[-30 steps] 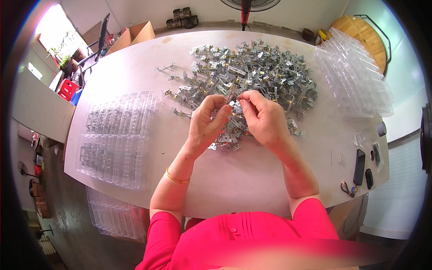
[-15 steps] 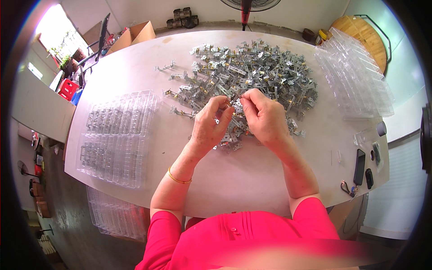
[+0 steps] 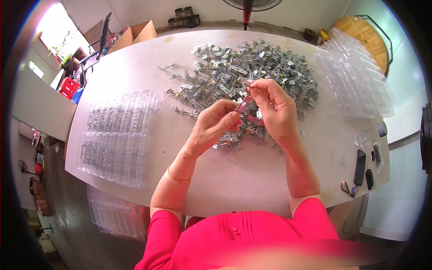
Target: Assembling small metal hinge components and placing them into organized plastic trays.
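Observation:
Over the near side of a heap of small metal brackets [image 3: 270, 67], my left hand [image 3: 211, 126] pinches a flat metal bracket [image 3: 243, 104] with holes. It slants up toward my right hand and looks reddish on its face. My right hand [image 3: 278, 110] is closed just to the right and higher. Between its thumb and forefinger a small dark metal piece [image 3: 246, 84] sticks out to the left; its full shape is hidden by the fingers. Loose brackets lie under and behind both hands, some with brass-coloured parts.
Left on the white table [image 3: 216, 180] lie clear plastic trays [image 3: 117, 135] filled with metal parts. More clear trays [image 3: 355, 76] are stacked at the far right. A black phone [image 3: 359, 167] and keys [image 3: 347, 189] lie near the right edge. A fan [image 3: 246, 13] stands beyond the table.
My hands have drawn apart, the right one up and rightward, the left slightly down. The bracket in my left hand now shows, and the small piece in my right fingers is lifted.

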A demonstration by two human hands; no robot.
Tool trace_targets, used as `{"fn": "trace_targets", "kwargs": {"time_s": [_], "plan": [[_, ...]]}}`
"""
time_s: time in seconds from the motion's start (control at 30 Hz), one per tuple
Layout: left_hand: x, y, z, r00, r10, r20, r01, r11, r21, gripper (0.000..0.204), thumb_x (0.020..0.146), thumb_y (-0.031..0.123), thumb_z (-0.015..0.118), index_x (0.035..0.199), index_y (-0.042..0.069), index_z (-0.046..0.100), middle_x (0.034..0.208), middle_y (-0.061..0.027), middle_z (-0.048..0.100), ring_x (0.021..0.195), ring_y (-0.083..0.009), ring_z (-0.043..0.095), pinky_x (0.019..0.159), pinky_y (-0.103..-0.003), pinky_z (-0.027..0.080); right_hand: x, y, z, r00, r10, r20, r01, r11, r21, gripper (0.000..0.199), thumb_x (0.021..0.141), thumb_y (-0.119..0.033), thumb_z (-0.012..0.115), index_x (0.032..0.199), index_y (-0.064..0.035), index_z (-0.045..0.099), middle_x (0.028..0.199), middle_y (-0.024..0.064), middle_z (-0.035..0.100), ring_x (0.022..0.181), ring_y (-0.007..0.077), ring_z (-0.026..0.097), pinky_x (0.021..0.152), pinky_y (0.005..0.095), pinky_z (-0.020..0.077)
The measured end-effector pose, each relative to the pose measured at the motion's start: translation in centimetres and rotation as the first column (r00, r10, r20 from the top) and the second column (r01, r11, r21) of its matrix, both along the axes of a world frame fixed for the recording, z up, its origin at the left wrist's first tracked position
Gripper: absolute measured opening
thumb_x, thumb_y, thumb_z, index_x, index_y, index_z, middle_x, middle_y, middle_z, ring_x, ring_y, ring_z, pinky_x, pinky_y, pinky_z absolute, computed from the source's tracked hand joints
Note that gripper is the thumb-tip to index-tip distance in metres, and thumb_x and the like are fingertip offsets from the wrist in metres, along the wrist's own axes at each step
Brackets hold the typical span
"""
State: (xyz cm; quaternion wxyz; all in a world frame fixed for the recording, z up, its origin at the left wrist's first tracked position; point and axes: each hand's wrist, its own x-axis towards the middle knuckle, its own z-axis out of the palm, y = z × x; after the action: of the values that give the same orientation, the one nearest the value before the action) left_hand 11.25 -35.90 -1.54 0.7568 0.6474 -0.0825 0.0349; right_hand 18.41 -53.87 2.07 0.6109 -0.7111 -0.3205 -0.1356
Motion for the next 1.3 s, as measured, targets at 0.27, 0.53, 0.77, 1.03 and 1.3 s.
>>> {"fn": "trace_targets", "kwargs": {"time_s": [0.27, 0.53, 0.77, 1.03, 1.3], "plan": [[0.4, -1.2, -0.1, 0.977, 0.084, 0.196, -0.129, 0.965, 0.228, 0.032, 0.096, 0.017, 0.070, 0.121, -0.001, 0.060, 0.105, -0.0077, 0.068, 0.098, -0.0146, 0.066, 0.088, -0.032, 0.054, -1.0, -0.5, 1.0, 0.990, -0.019, -0.137, 0.022, 1.000, 0.020, 0.007, 0.099, -0.008, 0.065, 0.103, -0.0026, 0.068, 0.085, -0.0029, 0.064, 0.073, 0.0043, 0.056, 0.066, 0.0202, 0.0473], [-0.1, -1.7, -0.2, 0.756, 0.213, 0.619, -0.552, 0.716, 0.428, 0.023, 0.087, 0.012, 0.075, 0.100, 0.003, 0.058, 0.085, -0.0135, 0.066, 0.076, -0.0314, 0.067, 0.067, -0.040, 0.052, -1.6, 0.3, 0.4, 0.990, -0.034, -0.137, 0.024, 0.997, -0.078, 0.010, 0.101, -0.008, 0.061, 0.107, -0.0026, 0.067, 0.097, 0.0010, 0.066, 0.081, 0.0078, 0.061, 0.071, 0.0230, 0.0527], [-1.6, 0.2, 2.0, 0.778, 0.413, 0.474, -0.609, 0.681, 0.406, 0.019, 0.091, 0.011, 0.072, 0.100, 0.000, 0.059, 0.086, -0.0152, 0.069, 0.081, -0.0248, 0.071, 0.072, -0.035, 0.055, -2.0, 0.0, -0.1, 0.998, 0.000, 0.062, 0.003, 0.999, -0.052, 0.008, 0.100, -0.004, 0.061, 0.107, -0.0036, 0.066, 0.104, 0.0044, 0.065, 0.089, 0.0089, 0.060, 0.071, 0.0233, 0.0510], [-9.4, 8.4, 3.7, 0.622, 0.646, 0.442, -0.740, 0.300, 0.602, 0.017, 0.091, 0.011, 0.071, 0.103, 0.000, 0.068, 0.090, -0.0131, 0.073, 0.082, -0.0161, 0.070, 0.073, -0.031, 0.054, -7.0, 4.3, -3.2, 0.886, 0.462, -0.042, -0.453, 0.841, -0.297, 0.011, 0.092, -0.002, 0.069, 0.102, -0.0021, 0.067, 0.090, 0.0127, 0.070, 0.075, 0.0219, 0.069, 0.067, 0.0304, 0.0534], [-19.4, 18.7, 3.1, 0.358, 0.824, 0.439, -0.623, -0.139, 0.769, 0.017, 0.088, 0.015, 0.071, 0.094, -0.001, 0.071, 0.087, -0.0150, 0.068, 0.078, -0.0262, 0.066, 0.075, -0.037, 0.053, -11.8, 6.9, -11.0, 0.720, 0.694, -0.004, -0.660, 0.683, -0.314, 0.011, 0.086, -0.003, 0.071, 0.095, -0.0041, 0.066, 0.087, 0.0124, 0.069, 0.074, 0.0313, 0.068, 0.065, 0.0377, 0.0544]]}}
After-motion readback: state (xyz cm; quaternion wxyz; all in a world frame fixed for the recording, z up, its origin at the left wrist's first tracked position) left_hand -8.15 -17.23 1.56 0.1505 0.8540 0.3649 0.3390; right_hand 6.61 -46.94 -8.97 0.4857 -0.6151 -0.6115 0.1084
